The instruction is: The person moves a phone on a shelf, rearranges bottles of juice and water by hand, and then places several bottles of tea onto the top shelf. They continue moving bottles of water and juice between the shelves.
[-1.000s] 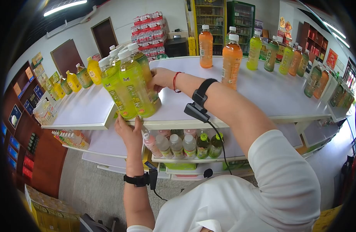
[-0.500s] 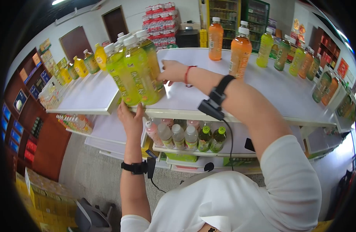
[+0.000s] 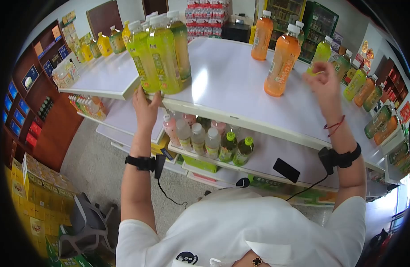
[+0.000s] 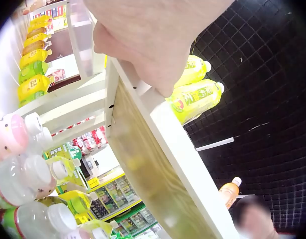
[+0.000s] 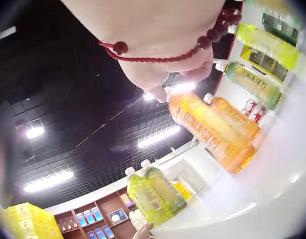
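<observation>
Left grip (image 3: 146, 107) at desk (image 3: 231, 84) front edge, thumb spread from fingers, wide; fingertips partly hidden at bases of the upright yellow-green bottles (image 3: 164, 60), which stand just beyond it. More bottles clustered right behind those. Right grip (image 3: 324, 84) raised over desk, fingers loosely curled, nothing visible in it. Near orange bottle (image 3: 283, 62) upright, left of right grip, apart in head view. Far orange bottle (image 3: 262, 38) farther back. Red-and-white stack (image 3: 207, 20) in background.

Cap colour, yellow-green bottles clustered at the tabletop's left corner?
White caps on the yellow-green bottles; clearest in the head view.
</observation>
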